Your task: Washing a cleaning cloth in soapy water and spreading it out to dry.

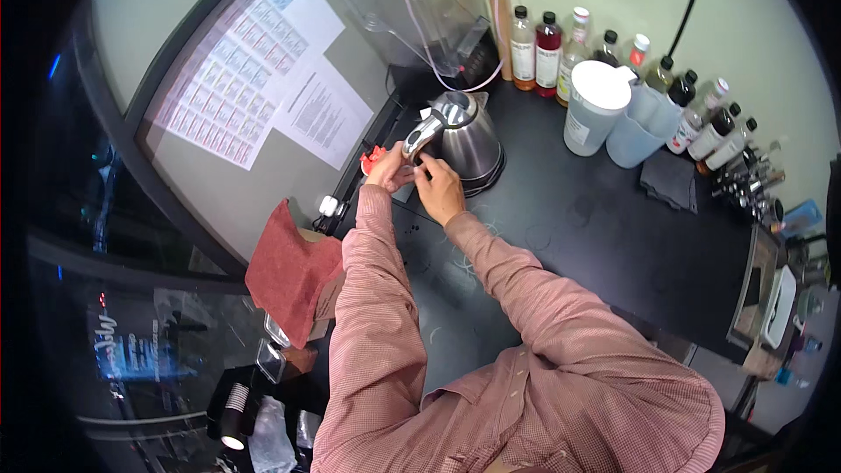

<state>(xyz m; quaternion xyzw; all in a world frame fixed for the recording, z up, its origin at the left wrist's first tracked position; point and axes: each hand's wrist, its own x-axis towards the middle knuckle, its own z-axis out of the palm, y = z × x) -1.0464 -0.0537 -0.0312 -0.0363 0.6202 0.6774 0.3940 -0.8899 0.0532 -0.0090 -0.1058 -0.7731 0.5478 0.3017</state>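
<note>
A brushed-steel electric kettle (468,148) stands on the black counter (558,243), its shiny handle (420,136) pointing towards me. My right hand (441,192) is curled around the handle's dark lower end. Close beside it, my left hand (390,172) has its thumb against the handle's side; its other fingers are partly hidden, and whether they grip anything is unclear. Behind my left hand sits a small red object (372,160), mostly covered.
A blender under a clear cover (420,26) stands at the back. Syrup bottles (548,56) line the wall behind a white-lidded pitcher (594,112) and a bluish pitcher (640,128). A folded dark cloth (669,180) lies right; a red cloth (292,269) drapes over a box at left.
</note>
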